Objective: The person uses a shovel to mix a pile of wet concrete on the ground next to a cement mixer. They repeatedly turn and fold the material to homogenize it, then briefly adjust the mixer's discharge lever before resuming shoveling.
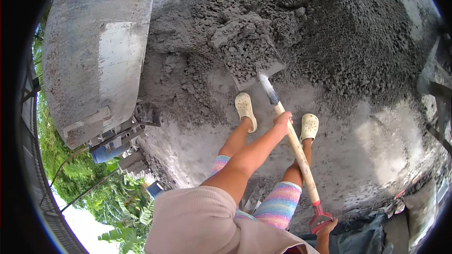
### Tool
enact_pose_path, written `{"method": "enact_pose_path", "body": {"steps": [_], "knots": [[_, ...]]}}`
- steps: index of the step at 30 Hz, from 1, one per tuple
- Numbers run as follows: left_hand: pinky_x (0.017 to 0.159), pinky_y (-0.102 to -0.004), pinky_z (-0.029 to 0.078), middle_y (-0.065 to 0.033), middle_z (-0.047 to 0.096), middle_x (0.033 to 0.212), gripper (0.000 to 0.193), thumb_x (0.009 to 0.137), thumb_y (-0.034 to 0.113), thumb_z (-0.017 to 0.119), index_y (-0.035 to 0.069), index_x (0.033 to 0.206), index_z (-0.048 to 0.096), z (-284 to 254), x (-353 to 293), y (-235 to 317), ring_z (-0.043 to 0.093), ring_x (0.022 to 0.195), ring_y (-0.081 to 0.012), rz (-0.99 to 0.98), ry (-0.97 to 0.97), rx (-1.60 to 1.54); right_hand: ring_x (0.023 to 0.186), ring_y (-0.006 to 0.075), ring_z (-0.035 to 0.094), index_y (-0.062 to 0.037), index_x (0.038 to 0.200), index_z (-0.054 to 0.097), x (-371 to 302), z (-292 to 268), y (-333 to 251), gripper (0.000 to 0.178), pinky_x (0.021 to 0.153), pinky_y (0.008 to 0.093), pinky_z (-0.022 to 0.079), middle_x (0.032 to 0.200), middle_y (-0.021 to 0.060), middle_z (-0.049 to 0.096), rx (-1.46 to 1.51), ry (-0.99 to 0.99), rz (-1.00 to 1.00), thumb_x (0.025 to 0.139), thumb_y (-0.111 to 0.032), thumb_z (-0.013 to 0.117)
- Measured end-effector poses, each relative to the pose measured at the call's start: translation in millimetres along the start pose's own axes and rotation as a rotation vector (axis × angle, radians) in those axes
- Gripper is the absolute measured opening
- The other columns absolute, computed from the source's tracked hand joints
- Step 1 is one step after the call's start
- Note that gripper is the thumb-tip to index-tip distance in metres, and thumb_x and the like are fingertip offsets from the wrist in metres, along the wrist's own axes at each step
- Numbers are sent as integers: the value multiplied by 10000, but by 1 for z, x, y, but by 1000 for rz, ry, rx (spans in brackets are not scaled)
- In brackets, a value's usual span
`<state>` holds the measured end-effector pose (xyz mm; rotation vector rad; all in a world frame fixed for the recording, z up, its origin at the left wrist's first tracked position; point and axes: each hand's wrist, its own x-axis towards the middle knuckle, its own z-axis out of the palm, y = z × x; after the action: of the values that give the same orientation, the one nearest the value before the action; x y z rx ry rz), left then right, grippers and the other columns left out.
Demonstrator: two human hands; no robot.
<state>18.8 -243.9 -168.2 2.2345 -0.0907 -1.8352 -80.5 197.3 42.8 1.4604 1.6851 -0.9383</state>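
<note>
Right hand point(326, 227) curled around the red D-grip point(319, 218) of the square-blade shovel point(302, 162); fingers partly hidden by the grip. Dark sheeting point(360, 235) just to its right. Left hand point(283, 118) farther out, ahead and left of the right hand, wrapped around the wooden shaft, no gap visible. One tool across both hands, nothing else held.

Key geometry: shovel's long axis is diagonal, right hand at the butt end, then forward and left through the left hand to the blade point(271, 69). Left hand is the nearer one to the blade, which sits ahead and slightly left of it. Shaft passes between two cream clogs point(244, 107), one either side of the left hand.

Blade carries heaped gray mix point(248, 59), looks damp; near edge bare. Can't tell if its underside touches the floor point(341, 136).

Beyond: big gray pile point(353, 33), ahead-right of the left hand. Weathered panel point(87, 61) well off left, greenery point(75, 174) outside it.
</note>
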Motion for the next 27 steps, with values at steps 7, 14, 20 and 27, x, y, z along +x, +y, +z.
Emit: {"method": "enact_pose_path", "body": {"steps": [7,14,20,27], "knots": [[555,-341,464,-130,551,692,291,583,63,641,-52,811,501,61,-84,55,554,604,-230,377,-67,400,444,181,464,-146,723,500,23,-14,30,352,403,326,407,530,13,454,-247,-247,513,790,-480,410],[674,-350,482,-138,566,839,488,613,204,660,-57,962,442,109,-258,143,583,756,-226,750,62,824,460,171,487,-147,683,496,-2,5,-14,348,440,326,422,558,12,496,-498,-490,452,791,-478,480],[606,-332,477,-47,542,773,343,709,267,647,35,910,492,6,-188,97,551,670,-163,345,-269,9,472,168,494,-138,646,481,-69,-25,-81,386,453,307,420,547,25,497,-40,-569,104,790,-497,495],[523,-326,443,-18,495,613,163,690,184,631,112,700,485,-77,-119,-18,509,540,-162,-171,-220,-483,472,166,486,-124,635,458,-202,-56,-126,334,448,288,417,527,33,469,-53,-589,-299,763,-425,528]]}}
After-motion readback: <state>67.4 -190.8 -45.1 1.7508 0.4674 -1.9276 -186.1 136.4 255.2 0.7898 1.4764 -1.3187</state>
